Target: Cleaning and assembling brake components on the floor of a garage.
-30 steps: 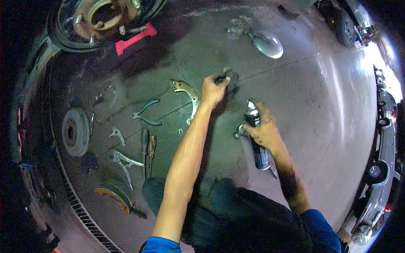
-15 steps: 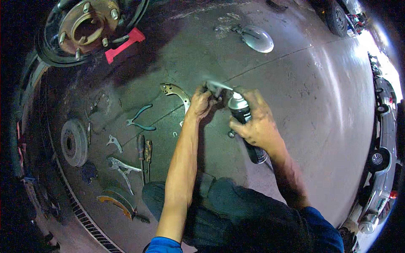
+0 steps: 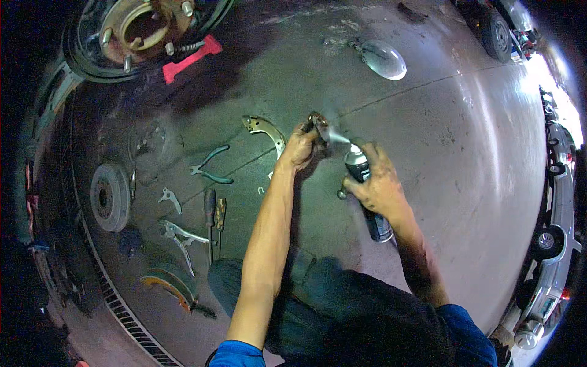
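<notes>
My left hand [image 3: 298,148] is closed around a small dark metal part [image 3: 320,128], holding it above the floor; the fingers hide some of it. In my right hand [image 3: 380,186] is an upright, slightly tilted black spray can [image 3: 378,227] with a silver top. The index finger is on its nozzle, and a white jet reaches the metal part. Just left of my left hand, a curved metal brake shoe [image 3: 266,129] lies on the floor. Beyond my left forearm are green-handled pliers [image 3: 214,174], two screwdrivers [image 3: 210,208] and silver locking pliers [image 3: 183,235].
A wheel hub [image 3: 125,46] fills the upper left, with a red tool [image 3: 192,60] by it. A brake drum [image 3: 110,197], a small lever [image 3: 172,199] and an orange-edged curved shoe [image 3: 166,290] lie left. An oval clear object [image 3: 384,59] lies far ahead; parked cars [image 3: 559,214] stand right.
Both hands have shifted slightly right in the picture. The metal part is turned differently in my left hand, and the jet now strikes its right side. The whole view has shifted a little.
</notes>
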Demonstrator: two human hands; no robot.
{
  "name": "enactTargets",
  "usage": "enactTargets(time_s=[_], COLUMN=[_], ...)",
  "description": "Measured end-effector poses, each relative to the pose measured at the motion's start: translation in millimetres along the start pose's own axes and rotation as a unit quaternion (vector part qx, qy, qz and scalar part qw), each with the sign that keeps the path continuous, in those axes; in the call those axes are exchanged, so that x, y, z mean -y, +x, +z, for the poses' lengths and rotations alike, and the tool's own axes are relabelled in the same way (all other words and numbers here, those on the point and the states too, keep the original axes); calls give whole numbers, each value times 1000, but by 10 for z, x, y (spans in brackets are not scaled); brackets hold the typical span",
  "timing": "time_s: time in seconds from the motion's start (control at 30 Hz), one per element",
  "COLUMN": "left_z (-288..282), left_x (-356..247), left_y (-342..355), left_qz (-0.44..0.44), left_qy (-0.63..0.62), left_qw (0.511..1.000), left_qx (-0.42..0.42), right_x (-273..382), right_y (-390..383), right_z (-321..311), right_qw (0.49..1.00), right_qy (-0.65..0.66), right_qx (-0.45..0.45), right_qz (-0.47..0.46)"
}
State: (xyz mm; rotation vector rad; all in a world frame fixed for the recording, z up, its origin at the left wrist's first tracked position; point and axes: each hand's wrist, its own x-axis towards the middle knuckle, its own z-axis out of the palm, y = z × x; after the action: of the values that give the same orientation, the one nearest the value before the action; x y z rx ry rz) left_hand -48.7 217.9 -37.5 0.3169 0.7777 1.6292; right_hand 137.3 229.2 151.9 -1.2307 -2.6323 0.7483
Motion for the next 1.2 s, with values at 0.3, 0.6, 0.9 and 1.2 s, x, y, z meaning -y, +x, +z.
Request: enactTargets(time_s=[0.3, 0.6, 0.9, 1.2], left_z=[28, -369, -1016, -845], left_x=[-156, -229, -537, -477], left_y=[-219, -887, -1682, -1581], left_qz=[54, 84, 117, -25], left_qy=[-134, -24, -100, -18], left_qw=[989, 995, 980, 989], left_qx=[20, -37, -122, -147], right_x=[-500, -1178, -1346, 323], right_y=[21, 721, 620, -180], right_z=[171, 12, 728, 1769], right_qw=[998, 965, 940, 970], right_qy=[-41, 119, -102, 234], right_qx=[-44, -215, -324, 50], right_qz=[6, -93, -30, 46])
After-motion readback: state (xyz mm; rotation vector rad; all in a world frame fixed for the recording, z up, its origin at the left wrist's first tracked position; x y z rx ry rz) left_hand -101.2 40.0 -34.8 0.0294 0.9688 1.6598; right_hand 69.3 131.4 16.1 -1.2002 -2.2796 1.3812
